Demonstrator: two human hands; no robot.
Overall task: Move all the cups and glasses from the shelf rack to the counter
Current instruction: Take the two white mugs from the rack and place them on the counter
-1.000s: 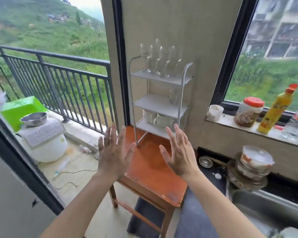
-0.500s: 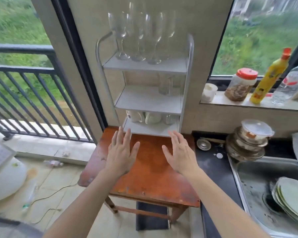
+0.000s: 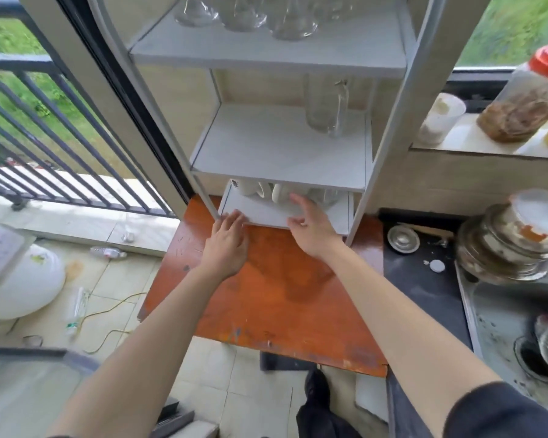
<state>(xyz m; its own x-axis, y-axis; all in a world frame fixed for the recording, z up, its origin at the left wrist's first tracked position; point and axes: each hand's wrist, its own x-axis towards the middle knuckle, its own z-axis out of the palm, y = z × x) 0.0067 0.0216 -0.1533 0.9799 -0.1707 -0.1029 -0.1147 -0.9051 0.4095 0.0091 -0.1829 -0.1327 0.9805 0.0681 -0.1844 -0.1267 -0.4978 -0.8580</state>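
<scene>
Orange table beside balcony railing; rack on it. Both hands empty, fingers loosely spread: left hand at bottom shelf edge, right hand nearing white cups.

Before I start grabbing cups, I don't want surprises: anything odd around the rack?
The rack and its glassware look upright. On the floor left of the orange table, a plastic bottle lies on its side and a yellow cord trails loose. The table's front edge is chipped.

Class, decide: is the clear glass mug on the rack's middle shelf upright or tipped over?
Upright. The glass mug stands on its base on the middle shelf, walls vertical, handle at its side.
</scene>
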